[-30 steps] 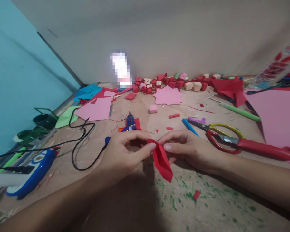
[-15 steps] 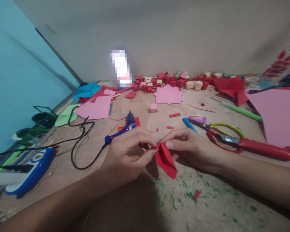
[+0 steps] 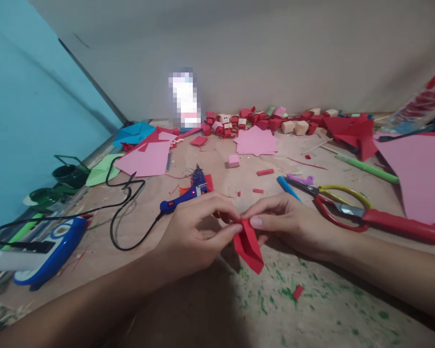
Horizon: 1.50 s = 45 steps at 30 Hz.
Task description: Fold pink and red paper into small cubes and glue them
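A folded piece of red paper [image 3: 249,246] is held between my two hands above the table, its creased pointed end hanging down toward me. My left hand [image 3: 203,232] pinches the upper left edge with thumb and fingers. On the other side, my right hand [image 3: 284,220] grips the top right edge, thumb in front and fingers behind. Just beyond my left hand lies a blue glue gun [image 3: 181,199] with a small red light on it. Scissors [image 3: 333,198] with yellow and red handles rest to the right, by a red-handled cutter [image 3: 402,224].
Small paper cubes [image 3: 239,123] line the wall beside a bright blurred phone [image 3: 185,99]. Pink paper sheets [image 3: 259,141] lie in front. A black cable [image 3: 112,237] loops across the left, near a blue-and-white power strip [image 3: 61,251]. Green cups [image 3: 70,175] stand at the left edge.
The view has shifted slightly, so most things appear a little further right. Both hands keep their pinch on the red paper, whose folds look drawn slightly closer together.
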Each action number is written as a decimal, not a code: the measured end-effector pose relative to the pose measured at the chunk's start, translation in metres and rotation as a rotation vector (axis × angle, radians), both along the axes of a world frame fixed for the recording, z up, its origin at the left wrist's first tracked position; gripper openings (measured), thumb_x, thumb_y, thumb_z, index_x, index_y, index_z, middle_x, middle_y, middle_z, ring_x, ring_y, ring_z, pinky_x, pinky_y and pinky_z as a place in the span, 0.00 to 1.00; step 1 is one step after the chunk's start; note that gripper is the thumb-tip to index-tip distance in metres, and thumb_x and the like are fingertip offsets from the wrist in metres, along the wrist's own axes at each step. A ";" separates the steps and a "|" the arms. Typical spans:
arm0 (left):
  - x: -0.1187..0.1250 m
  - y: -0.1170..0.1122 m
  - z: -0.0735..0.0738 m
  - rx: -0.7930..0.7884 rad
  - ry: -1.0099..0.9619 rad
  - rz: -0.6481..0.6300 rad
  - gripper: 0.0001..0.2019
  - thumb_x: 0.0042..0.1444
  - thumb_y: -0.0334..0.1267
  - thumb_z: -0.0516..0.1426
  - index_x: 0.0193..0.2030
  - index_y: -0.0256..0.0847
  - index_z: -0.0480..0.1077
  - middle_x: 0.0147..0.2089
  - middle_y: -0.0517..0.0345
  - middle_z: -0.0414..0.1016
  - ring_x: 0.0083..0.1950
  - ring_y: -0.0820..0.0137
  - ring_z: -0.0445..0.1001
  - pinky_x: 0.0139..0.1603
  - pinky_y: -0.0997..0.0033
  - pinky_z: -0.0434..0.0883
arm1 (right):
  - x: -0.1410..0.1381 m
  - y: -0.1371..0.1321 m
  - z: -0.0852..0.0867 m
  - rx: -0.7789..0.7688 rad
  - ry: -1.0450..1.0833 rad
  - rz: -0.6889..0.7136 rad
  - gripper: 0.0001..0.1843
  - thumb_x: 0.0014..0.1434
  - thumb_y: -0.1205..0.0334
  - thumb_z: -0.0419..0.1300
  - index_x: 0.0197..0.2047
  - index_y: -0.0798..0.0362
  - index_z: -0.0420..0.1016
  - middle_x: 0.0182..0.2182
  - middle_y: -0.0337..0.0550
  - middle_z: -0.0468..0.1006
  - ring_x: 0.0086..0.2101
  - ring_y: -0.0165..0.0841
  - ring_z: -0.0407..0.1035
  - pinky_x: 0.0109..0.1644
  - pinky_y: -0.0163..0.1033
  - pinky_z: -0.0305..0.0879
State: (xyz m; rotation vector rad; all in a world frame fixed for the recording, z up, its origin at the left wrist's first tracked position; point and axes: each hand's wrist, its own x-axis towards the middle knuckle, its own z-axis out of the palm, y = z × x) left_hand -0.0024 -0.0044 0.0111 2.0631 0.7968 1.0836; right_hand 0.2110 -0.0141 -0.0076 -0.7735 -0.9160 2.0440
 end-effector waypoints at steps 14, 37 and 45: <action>-0.001 0.000 -0.005 0.108 0.196 0.024 0.06 0.57 0.23 0.61 0.33 0.36 0.76 0.32 0.56 0.78 0.34 0.71 0.76 0.37 0.73 0.71 | -0.004 -0.002 0.010 0.037 -0.198 0.007 0.11 0.51 0.62 0.77 0.33 0.59 0.83 0.23 0.40 0.83 0.23 0.24 0.76 0.29 0.26 0.74; 0.008 0.004 -0.008 -0.747 0.022 -0.036 0.09 0.51 0.39 0.65 0.31 0.38 0.71 0.26 0.62 0.68 0.25 0.75 0.65 0.25 0.76 0.60 | -0.010 -0.021 -0.007 0.259 -0.351 -0.062 0.17 0.59 0.54 0.72 0.48 0.51 0.78 0.28 0.40 0.79 0.23 0.26 0.66 0.23 0.30 0.60; 0.006 0.006 -0.009 -0.667 0.110 -0.037 0.04 0.52 0.34 0.60 0.30 0.36 0.74 0.24 0.62 0.67 0.25 0.74 0.62 0.24 0.76 0.57 | -0.008 -0.020 -0.003 0.268 -0.399 -0.030 0.15 0.60 0.53 0.71 0.48 0.49 0.81 0.31 0.41 0.80 0.28 0.30 0.70 0.29 0.34 0.65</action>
